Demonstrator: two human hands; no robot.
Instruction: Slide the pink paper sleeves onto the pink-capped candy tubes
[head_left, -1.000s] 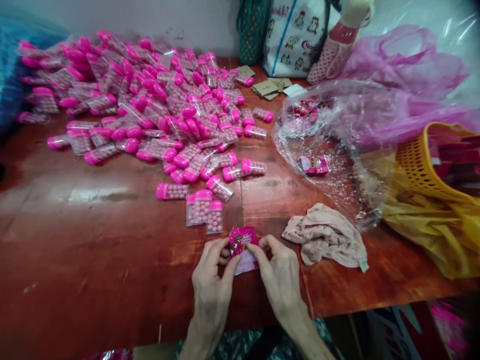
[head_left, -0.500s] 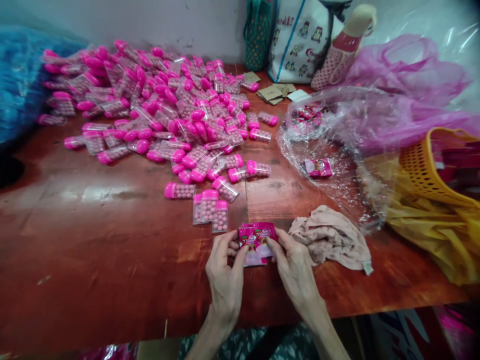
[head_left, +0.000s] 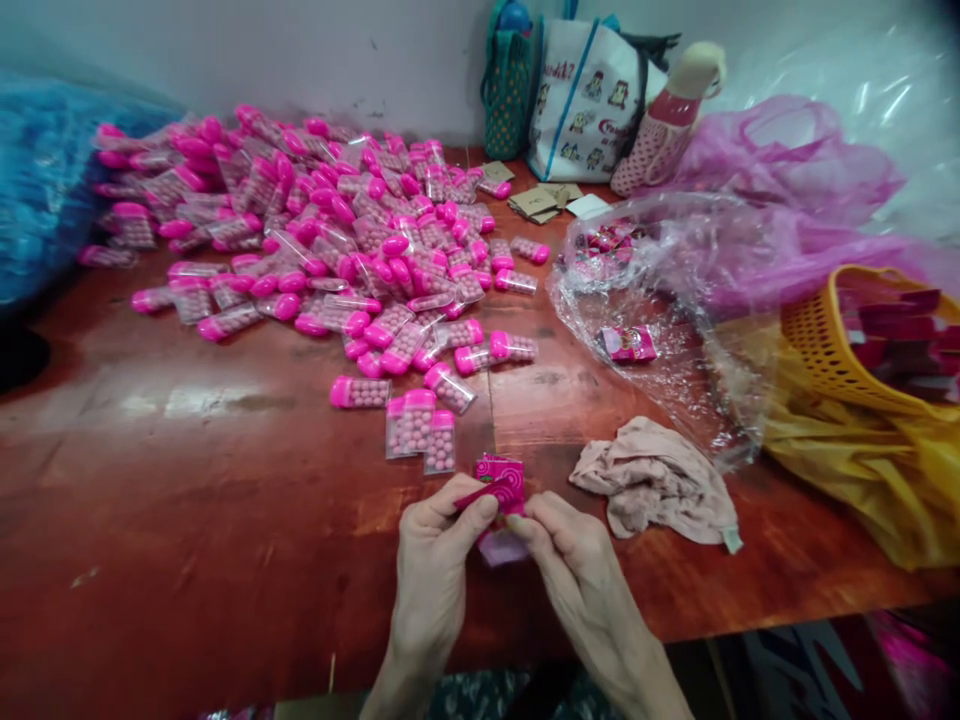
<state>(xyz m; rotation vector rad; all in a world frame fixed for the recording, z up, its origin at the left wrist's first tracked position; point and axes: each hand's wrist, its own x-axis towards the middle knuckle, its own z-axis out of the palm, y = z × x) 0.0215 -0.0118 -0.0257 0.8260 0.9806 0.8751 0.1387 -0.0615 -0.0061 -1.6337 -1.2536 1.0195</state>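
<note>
A red-brown table (head_left: 247, 500) bears a heap of pink-capped bottles (head_left: 300, 235). Near its front edge, the right hand (head_left: 577, 565) has thumb and fingers together beside a pink packet (head_left: 508, 474); its exact grip cannot be told. The packet's long axis points away from the person, pale end nearest. The left hand (head_left: 435, 555) pinches a pink strip (head_left: 487, 491), slanting away rightward.

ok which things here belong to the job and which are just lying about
Likely the job:
pink ring-patterned printed pieces between the left hand and right hand
clear pink-capped plastic containers of small pink balls
yellow perforated plastic basket of dark pink pieces

Likely just lying about:
crumpled beige cloth
white cartoon-printed bag
</note>
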